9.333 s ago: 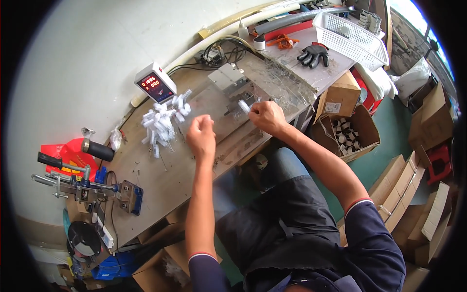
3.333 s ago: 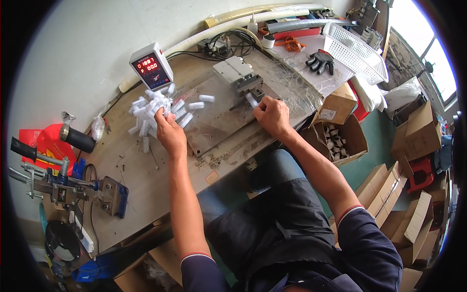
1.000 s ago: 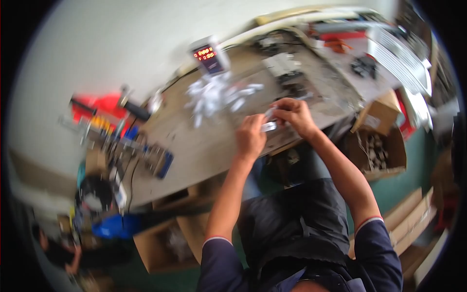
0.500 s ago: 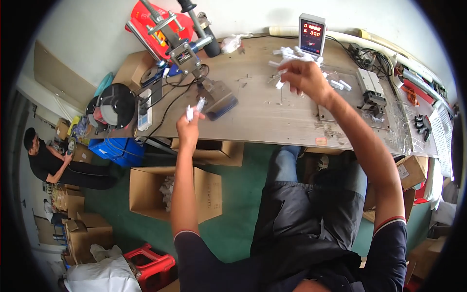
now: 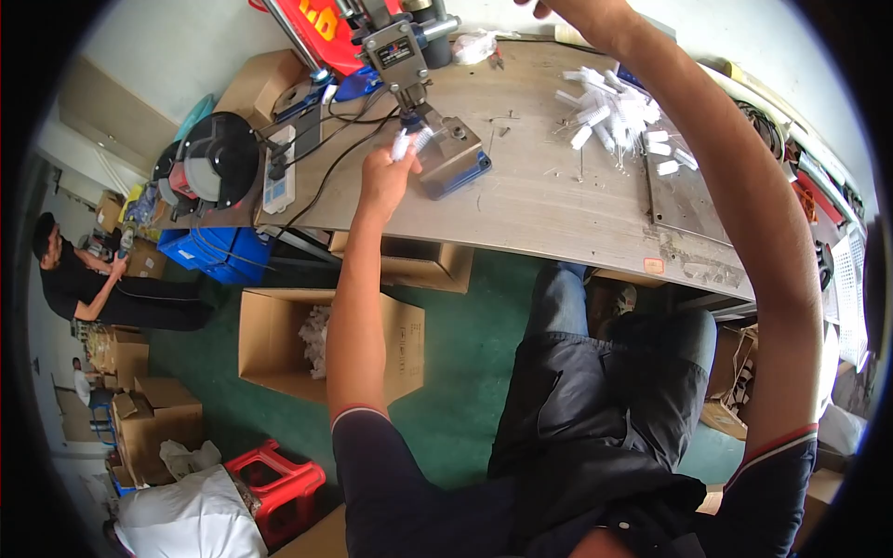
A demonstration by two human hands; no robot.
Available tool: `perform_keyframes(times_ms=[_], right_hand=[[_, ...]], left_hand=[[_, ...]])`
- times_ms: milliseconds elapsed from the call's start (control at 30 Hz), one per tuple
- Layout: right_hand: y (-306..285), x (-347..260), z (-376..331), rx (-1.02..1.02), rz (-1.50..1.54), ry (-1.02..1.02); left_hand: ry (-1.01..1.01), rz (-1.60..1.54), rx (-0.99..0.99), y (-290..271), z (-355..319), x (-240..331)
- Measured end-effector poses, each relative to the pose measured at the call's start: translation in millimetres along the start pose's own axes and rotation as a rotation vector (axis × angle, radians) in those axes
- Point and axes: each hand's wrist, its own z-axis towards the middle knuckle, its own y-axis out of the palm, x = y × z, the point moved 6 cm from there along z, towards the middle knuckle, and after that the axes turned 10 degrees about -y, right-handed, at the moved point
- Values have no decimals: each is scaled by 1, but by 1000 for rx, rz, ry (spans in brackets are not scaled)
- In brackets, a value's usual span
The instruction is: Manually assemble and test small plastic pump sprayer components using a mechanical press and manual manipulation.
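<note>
In the upper left part of the bench, my left hand (image 5: 386, 181) is closed on a small white plastic piece (image 5: 400, 146). It is held at the lower end of a hand press (image 5: 398, 58), beside the metal block with a blue base (image 5: 456, 160). My right arm stretches up past a pile of similar white pieces (image 5: 609, 112). The top edge cuts off much of my right hand (image 5: 558, 7). Its few visible fingertips look apart, with nothing seen in them.
Thin metal bits (image 5: 504, 128) lie on the bench (image 5: 521, 209). Black cables (image 5: 326, 186) run left of the press. Below stands an open carton (image 5: 400, 358) holding pale pieces. A red stool (image 5: 279, 479) is at lower left; another person (image 5: 79, 270) stands at far left.
My right hand has left the pile of white pieces and gone up to the top edge. My left hand has brought its white piece up to the press. The whole view has shifted.
</note>
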Motion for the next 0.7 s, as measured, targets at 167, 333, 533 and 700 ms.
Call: perform_keyframes(times_ms=[167,333,533,700], right_hand=[[14,-4,45,112,-72,-93],[29,-25,75,10,381,28],[14,-32,-5,-11,244,-45],[31,-2,-114,-120,-26,-458]], left_hand=[[38,-28,-39,5,12,6],[6,142,-50,-2,17,8],[-57,250,-106,-9,16,11],[-11,280,-124,3,19,25]])
